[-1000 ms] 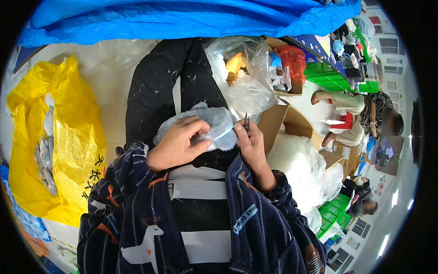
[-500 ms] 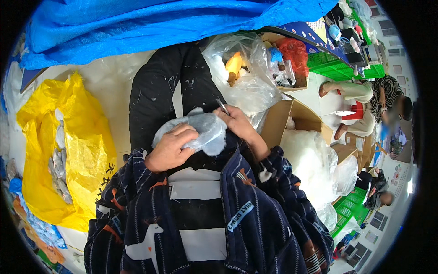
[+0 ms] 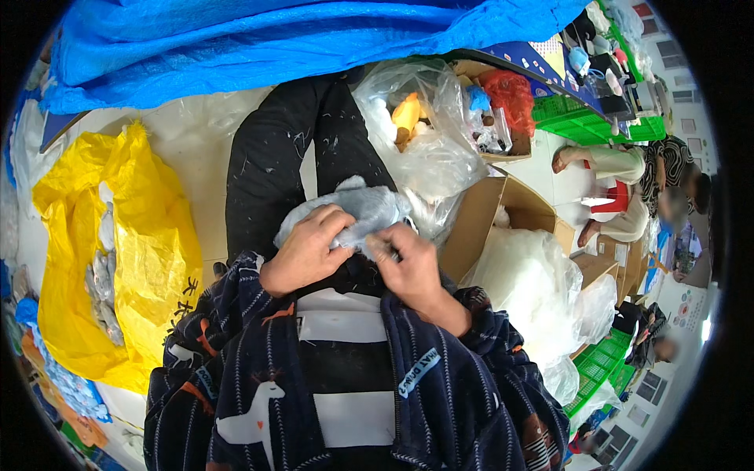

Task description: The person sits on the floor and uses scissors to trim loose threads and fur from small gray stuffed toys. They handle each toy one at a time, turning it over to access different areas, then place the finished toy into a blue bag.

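Note:
A light grey, furry plush piece [image 3: 365, 206] rests over my lap, its full shape partly covered by my hands. My left hand [image 3: 310, 247] is closed on its near left side, fingers bent over the top and thumb in front. At the near right edge, my right hand [image 3: 412, 267] is closed, thumb and fingers pinching the grey fur. The slim metal tool seen in that hand earlier is now mostly hidden by the fingers; I cannot make out its shape.
On the left stands a yellow sack [image 3: 149, 259] with grey plush pieces inside. Ahead right are a clear bag [image 3: 440, 165] with a yellow toy and an open cardboard box [image 3: 475, 216]. White stuffing in plastic [image 3: 518, 275] lies right. A blue sheet [image 3: 275, 47] hangs ahead; people sit far right.
My right hand has come nearer to me and turned, from the plush's far right edge to its near right edge. The metal tool has gone out of sight. My left hand keeps its grip.

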`<state>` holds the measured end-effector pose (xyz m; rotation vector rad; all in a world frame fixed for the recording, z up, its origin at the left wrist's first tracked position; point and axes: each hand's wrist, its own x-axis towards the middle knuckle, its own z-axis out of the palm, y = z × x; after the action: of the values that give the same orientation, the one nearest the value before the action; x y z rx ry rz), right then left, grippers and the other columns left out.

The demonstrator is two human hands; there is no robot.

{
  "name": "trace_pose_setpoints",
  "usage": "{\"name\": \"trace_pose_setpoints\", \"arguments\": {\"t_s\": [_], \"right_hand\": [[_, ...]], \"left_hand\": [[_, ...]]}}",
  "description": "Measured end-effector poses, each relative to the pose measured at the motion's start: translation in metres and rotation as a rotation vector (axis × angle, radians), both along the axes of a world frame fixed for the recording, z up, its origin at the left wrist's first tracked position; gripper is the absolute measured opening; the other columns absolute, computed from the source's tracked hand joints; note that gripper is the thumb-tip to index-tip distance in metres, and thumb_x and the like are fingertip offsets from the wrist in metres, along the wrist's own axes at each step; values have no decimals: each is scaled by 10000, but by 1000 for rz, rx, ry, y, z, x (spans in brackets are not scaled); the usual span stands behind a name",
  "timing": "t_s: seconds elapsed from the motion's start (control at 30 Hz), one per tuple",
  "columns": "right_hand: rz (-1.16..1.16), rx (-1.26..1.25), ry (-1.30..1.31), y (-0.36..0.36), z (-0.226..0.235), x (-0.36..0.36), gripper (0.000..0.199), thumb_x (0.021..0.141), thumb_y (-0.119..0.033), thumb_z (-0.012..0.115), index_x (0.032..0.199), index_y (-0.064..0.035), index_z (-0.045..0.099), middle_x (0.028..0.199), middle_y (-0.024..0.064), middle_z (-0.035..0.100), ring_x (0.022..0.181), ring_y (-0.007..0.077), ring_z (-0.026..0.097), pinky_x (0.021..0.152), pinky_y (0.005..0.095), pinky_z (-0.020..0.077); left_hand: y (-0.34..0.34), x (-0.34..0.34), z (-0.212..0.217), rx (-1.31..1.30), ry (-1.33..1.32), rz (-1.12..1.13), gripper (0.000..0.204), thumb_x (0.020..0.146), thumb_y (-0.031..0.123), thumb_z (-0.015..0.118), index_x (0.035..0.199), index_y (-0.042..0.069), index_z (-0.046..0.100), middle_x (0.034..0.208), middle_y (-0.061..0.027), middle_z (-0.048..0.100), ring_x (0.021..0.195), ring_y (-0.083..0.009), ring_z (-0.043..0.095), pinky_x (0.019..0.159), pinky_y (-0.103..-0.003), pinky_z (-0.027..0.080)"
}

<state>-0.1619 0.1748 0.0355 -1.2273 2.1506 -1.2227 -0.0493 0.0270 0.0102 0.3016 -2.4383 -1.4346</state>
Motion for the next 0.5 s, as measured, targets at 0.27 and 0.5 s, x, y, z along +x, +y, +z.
{"name": "trace_pose_setpoints", "arguments": {"t_s": [0.27,0.5], "right_hand": [[147,-12,308,-6,4,9,233,660,1,670,877,-38,593,772,76,589,589,222,602,522,306,496],[43,-7,159,-6,-5,-1,181,706,-52,649,869,-47,571,793,105,572,662,284,607,560,349,492]], "left_hand": [[-3,3,-6,49,-28,-7,336,662,9,644,978,-8,530,949,-164,537,832,-355,539,701,-385,450],[-5,2,-2,15,35,-3,287,678,29,669,933,-12,545,905,-158,551,816,-350,546,697,-378,452]]}}
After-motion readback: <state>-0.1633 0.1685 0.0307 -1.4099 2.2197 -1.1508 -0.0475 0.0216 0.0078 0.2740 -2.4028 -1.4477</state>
